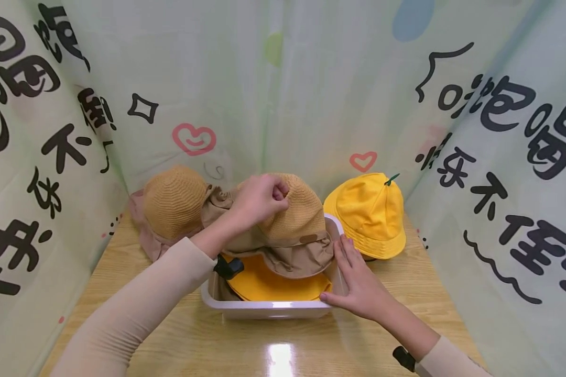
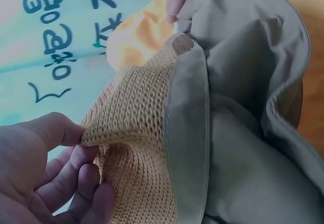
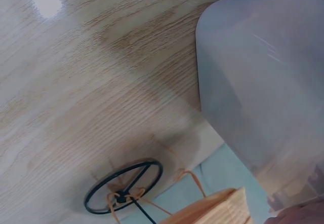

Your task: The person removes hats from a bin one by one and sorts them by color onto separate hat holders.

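My left hand point(image 1: 264, 198) pinches the crown of a tan knit sun hat point(image 1: 294, 204) with a wide brown cloth brim. In the left wrist view, thumb and fingertips gather the sun hat's point(image 2: 136, 97) knit into a fold. The hat hangs tilted over a white plastic bin point(image 1: 273, 310), its brim partly covering the opening. Inside the bin lies a yellow hat point(image 1: 273, 283), partly hidden. My right hand point(image 1: 358, 283) rests on the bin's right rim with fingers stretched out. Only a bit of the right hand point(image 3: 298, 216) shows in the right wrist view, beside the bin's wall.
Behind the bin to the left sits another knit sun hat point(image 1: 174, 204) with a pinkish-brown brim. To the right is a yellow bucket hat point(image 1: 370, 214) with a green sprout; a black ring-shaped stand base point(image 3: 124, 186) shows near it. Printed curtains point(image 1: 264, 104) surround the wooden table point(image 1: 170, 335).
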Tool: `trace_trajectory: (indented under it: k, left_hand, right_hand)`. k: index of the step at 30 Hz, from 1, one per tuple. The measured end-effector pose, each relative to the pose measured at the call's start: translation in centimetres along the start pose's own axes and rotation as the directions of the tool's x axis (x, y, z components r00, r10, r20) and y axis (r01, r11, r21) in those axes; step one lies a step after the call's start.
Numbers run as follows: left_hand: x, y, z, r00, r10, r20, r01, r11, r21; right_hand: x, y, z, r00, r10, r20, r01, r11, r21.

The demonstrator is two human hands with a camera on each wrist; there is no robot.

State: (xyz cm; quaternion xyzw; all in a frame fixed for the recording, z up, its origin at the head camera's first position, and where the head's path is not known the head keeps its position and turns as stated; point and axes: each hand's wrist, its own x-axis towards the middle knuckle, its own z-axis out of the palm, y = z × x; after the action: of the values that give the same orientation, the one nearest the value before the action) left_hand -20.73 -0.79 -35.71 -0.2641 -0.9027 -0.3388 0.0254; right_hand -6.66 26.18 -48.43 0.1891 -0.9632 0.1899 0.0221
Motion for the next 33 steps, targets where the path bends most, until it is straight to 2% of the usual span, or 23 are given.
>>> trace_trajectory:
  k: [9,20,23,28,33]
  left_hand:
    - [-0.1,0.3,-1.5,0.999,0.017,-0.034,-0.016,0.999,0.033]
    - [-0.4,0.5,-3.9,0.995,0.059,-0.084,-0.054,0.997,0.056]
    - [-0.4,0.4,-4.5,0.991,0.063,-0.117,-0.060,0.998,0.024]
    - [-0.6,0.2,-5.2,0.989,0.060,-0.134,-0.071,0.994,-0.081]
    - [-1.0,0.0,-5.6,0.977,0.111,-0.182,-0.134,0.984,-0.121]
  right_hand:
    - [0.1,0.1,0.0,1.000,0.018,-0.005,-0.018,1.000,0.011]
    - [0.0,0.0,0.1,1.000,-0.018,-0.018,0.018,1.000,-0.012]
    - [0.1,0.0,0.1,0.999,-0.026,-0.035,0.026,1.000,-0.002]
    - [0.0,0.1,0.2,0.998,-0.030,-0.048,0.031,0.999,0.018]
    - [0.0,0.2,0.2,0.999,-0.038,-0.038,0.038,0.999,-0.002]
